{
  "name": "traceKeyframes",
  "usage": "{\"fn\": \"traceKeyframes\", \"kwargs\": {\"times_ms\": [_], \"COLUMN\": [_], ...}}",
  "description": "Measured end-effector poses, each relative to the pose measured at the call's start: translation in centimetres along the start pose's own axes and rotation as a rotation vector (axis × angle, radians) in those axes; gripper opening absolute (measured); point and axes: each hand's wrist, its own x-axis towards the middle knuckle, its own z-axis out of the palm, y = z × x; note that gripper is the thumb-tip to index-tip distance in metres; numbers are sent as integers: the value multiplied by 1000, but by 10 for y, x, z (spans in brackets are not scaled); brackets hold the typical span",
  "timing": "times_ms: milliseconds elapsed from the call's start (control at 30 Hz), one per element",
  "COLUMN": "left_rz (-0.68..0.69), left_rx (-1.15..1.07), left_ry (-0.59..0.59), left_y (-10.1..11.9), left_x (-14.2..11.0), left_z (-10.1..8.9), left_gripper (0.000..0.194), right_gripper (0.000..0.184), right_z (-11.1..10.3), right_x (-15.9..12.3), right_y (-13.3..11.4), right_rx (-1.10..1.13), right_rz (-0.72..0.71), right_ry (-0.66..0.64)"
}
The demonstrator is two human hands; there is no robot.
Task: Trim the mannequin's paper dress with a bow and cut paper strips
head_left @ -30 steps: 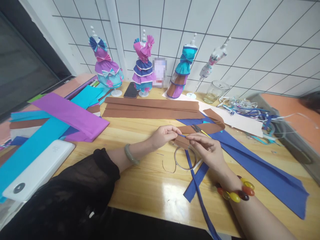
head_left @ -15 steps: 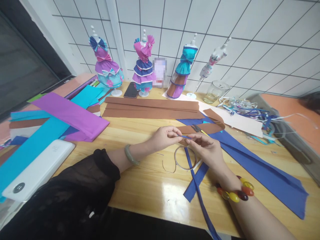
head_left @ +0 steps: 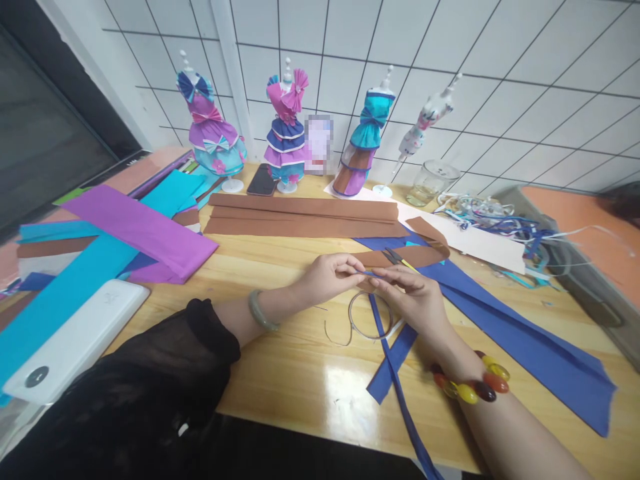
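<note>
Between my two hands runs a narrow blue fabric strip, pinched at its left by my left hand and at its right by my right hand. A long blue tail of fabric hangs below and runs off the table's front edge. Under my hands lies a thin wire ring, with a curled loose end to its left. A short blue fabric piece crosses beneath the tail. Just beyond my fingers, yellow-handled scissors or snips rest on a brown strip, partly hidden.
Folded brown fabric lies at the back. Small dressed mannequins and a glass jar line the wall. Purple and turquoise cloth and a white power bank are left. Wide blue fabric and scraps are right.
Almost nothing differs. Both hands keep their pinch on the blue strip in the same spot, and the view has shifted very slightly.
</note>
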Motion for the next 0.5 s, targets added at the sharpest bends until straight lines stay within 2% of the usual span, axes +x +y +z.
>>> {"fn": "traceKeyframes", "kwargs": {"times_ms": [233, 500], "left_rz": [83, 27], "left_rx": [90, 79], "left_ry": [24, 23], "left_y": [-2, -1], "left_x": [0, 0], "left_z": [0, -1], "left_gripper": [19, 18], "right_gripper": [14, 12], "right_z": [-1, -2], "right_x": [0, 0], "right_y": [5, 4], "right_rx": [9, -62], "right_rz": [-57, -107], "right_ry": [-30, -64]}}
